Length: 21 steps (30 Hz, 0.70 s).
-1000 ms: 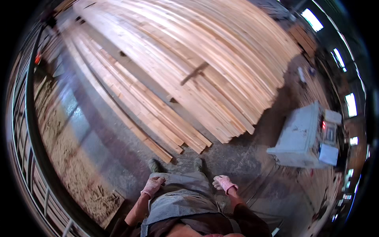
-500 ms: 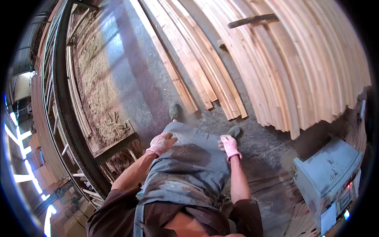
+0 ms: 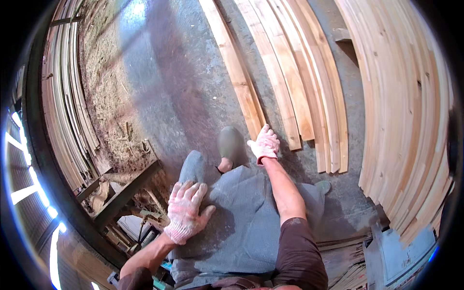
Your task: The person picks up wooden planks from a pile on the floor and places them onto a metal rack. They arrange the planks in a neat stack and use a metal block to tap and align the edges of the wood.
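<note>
My right hand, in a pinkish-white knit glove, reaches down at the near end of a long wooden board on the floor. Its thumb stands apart from the fingers, and it overlaps the board's end in view; whether it touches the wood I cannot tell. My left hand, gloved alike, lies spread on the grey apron over my left leg and holds nothing. Right of that board, several more boards lie lengthwise on the floor, their near ends uneven.
A large stack of boards stands at the right, with a light-blue metal cabinet below it. Sawdust and shavings cover a strip at the left, beside long thin strips of wood and a dark metal beam. A shoe shows on the floor.
I have bent forward and turned toward the boards. My right hand has gone from the apron to the near end of a board. My left hand has stayed on the apron, now spread over my leg.
</note>
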Motion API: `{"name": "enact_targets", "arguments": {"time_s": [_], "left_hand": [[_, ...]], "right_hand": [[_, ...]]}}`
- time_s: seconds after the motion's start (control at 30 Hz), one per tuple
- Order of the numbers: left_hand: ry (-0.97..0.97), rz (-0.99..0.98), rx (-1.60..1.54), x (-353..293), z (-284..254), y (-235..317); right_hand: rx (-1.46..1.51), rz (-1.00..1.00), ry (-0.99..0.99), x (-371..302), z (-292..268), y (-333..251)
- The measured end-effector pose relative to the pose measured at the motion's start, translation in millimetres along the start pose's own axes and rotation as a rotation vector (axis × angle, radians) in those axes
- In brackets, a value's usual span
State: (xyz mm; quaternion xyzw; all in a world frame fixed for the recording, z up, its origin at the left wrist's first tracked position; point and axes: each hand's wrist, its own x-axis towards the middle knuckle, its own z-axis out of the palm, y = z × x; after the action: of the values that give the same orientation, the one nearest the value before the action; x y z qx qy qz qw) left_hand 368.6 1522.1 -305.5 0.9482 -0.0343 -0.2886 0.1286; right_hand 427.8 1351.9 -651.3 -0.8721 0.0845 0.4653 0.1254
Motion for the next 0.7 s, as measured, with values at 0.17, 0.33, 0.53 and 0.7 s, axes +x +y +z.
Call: {"name": "enact_targets", "arguments": {"time_s": [0.17,0.33,0.53,0.7], "left_hand": [[0.007,-0.022,-0.08,6.7,-8.1,-25.9],[0.04,-0.053,-0.104,-3.5,-11.3,-39.6],[0.014,-0.09,-0.161,-21.6,-13.2,-31.2],[-0.099,-0.209,-0.135,-61.1,8.0,-6.6]], "right_hand": [[-0.212,0.003,0.099,24.4,29.9,-13.3],[0.026,0.046,0.07,-0.6,-2.2,-8.3],[0.204,-0.063,0.043,-130.2,-109.9,1.8],[0.377,-0.255,0.093,-241.9,-210.4,18.9]]}}
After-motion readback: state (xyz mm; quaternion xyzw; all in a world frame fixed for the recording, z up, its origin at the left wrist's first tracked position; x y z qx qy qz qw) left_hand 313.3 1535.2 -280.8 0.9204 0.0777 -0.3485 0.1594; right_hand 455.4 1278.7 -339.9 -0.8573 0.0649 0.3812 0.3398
